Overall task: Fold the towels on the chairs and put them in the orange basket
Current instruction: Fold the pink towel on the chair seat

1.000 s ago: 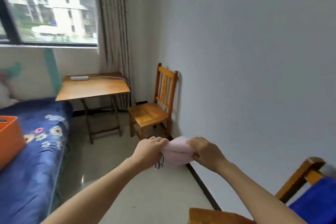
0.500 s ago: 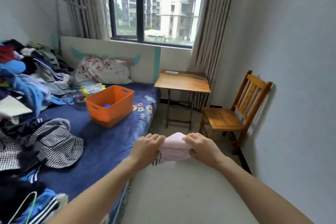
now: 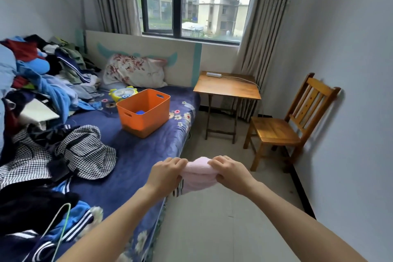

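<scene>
A folded pink towel (image 3: 198, 174) is held in front of me above the floor beside the bed. My left hand (image 3: 165, 173) grips its left end and my right hand (image 3: 228, 170) grips its right end, fingers curled over the top. The orange basket (image 3: 146, 122) stands on the blue bedspread ahead and to the left, with something blue (image 3: 140, 112) lying inside it. A wooden chair (image 3: 285, 125) stands against the right wall with a bare seat.
A small wooden folding table (image 3: 227, 87) with a power strip sits under the window between bed and chair. Heaped clothes (image 3: 40, 95) cover the left of the bed (image 3: 136, 155). A floral pillow and yellow fan lie behind the basket. Tiled floor runs between bed and wall.
My view has swung left from the wall and chair to the bed and the orange basket. Both hands keep hold of the pink towel.
</scene>
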Available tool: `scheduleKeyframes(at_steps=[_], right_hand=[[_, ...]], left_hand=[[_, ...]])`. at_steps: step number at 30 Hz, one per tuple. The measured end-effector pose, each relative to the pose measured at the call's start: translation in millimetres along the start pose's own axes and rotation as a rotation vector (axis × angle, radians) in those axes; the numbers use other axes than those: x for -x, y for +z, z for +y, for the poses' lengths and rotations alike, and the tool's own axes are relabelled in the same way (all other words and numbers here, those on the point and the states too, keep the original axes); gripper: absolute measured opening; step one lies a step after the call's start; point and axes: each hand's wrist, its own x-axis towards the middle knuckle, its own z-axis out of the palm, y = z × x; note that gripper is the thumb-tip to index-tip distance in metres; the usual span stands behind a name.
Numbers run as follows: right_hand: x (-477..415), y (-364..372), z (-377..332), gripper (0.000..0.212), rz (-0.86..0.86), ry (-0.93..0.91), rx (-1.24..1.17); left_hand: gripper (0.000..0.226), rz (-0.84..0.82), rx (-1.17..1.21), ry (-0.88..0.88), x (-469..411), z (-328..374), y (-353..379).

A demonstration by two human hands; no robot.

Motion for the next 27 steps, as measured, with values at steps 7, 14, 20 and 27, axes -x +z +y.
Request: scheduleKeyframes(at_steps=[7,14,20,27], right_hand=[[-37,7,77,0.036,0.034,-0.145,0.026],[-71,21,173,0.038,-0.001,-0.19,-0.034],[-114,62,202,0.038,-0.117,-0.24,-0.077],[-210,119,211,0.056,-0.28,-0.3,-0.132]], left_hand=[[0.047,0.016,-0.057,-0.051,-57,2,37],[0.049,-0.05,-0.067,-0.12,-119,18,91],[0.038,-0.099,-0.098,-0.247,-131,-13,127],[0.031,-0.159,-0.106,-0.396,-151,-102,165]])
